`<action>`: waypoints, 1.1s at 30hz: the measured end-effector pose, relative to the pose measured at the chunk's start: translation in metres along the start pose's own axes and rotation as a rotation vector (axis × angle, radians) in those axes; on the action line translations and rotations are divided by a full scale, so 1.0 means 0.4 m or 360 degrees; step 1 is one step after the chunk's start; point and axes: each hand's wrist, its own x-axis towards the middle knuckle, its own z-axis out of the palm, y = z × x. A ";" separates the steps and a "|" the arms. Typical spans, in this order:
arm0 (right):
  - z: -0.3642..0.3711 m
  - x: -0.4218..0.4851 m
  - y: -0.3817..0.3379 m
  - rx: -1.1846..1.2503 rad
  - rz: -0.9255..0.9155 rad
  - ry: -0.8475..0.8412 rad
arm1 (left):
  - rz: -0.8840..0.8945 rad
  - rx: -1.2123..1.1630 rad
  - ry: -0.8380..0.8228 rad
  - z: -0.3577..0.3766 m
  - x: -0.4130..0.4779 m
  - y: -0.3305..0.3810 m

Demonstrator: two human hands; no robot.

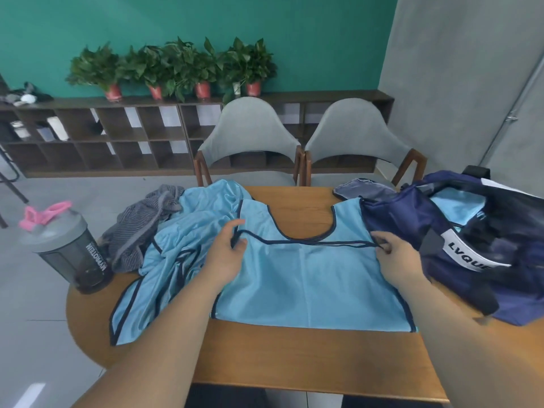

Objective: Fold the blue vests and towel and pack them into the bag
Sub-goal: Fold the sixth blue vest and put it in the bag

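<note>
Blue vest [303, 278] lies spread flat in the middle of the wooden table [294, 354], its scooped neckline toward the far edge and its straight hem toward the person. A line of dark trim [309, 242] runs across it from one hand to the other. The left hand [225, 254] rests on the cloth at the vest's left shoulder, and its fingers [237, 222] pinch the dark trim there. The right hand [397, 257] is at the right shoulder, its fingers [382, 237] curled and pinching the other end of the same trim. A second blue vest [176, 248] lies crumpled just to the left, partly under the flat one and reaching the table's left edge. Beyond it, at the far left corner, sits a rumpled grey striped towel [138, 231], touching that second vest. A navy bag [406, 219] stands open on the right side of the table, touching the flat vest's right shoulder; a white label with dark letters crosses its side, and pale blue cloth [459, 207] shows inside its opening. A grey shaker bottle [67, 251] with a pink lid loop stands at the table's left rim. Two grey chairs [247, 128] face the far side, with a dark shelf unit [117, 136] and potted plants [176, 66] against the green wall behind.
</note>
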 end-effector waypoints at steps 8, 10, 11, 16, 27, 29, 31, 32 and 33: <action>0.015 -0.072 0.034 -0.0147 -0.0112 0.0176 | 0.0122 0.0448 0.0183 0.001 -0.108 -0.068; 0.007 -0.095 0.046 -0.0151 -0.0111 0.0176 | 0.0143 0.0532 0.0202 -0.015 -0.146 -0.052; 0.004 -0.107 0.053 -0.0156 -0.0110 0.0169 | 0.0131 0.0561 0.0219 -0.024 -0.163 -0.046; -0.037 -0.170 0.060 -0.0209 -0.0070 0.0147 | 0.0012 0.0459 0.0219 -0.062 -0.242 -0.016; -0.005 0.018 -0.075 -0.0039 0.0113 0.0021 | -0.0299 0.0158 0.0335 0.010 0.011 0.028; 0.039 0.009 -0.056 -0.0080 0.0159 -0.0010 | -0.0344 0.0199 0.0301 0.035 0.005 -0.007; 0.056 -0.027 -0.034 -0.0162 0.0113 0.0097 | -0.0192 0.0361 0.0353 0.042 -0.028 -0.039; 0.057 -0.045 -0.024 -0.0190 0.0069 0.0153 | -0.0106 0.0412 0.0382 0.042 -0.047 -0.049; 0.058 -0.059 -0.016 -0.0222 0.0021 0.0186 | -0.0031 0.0465 0.0396 0.042 -0.062 -0.057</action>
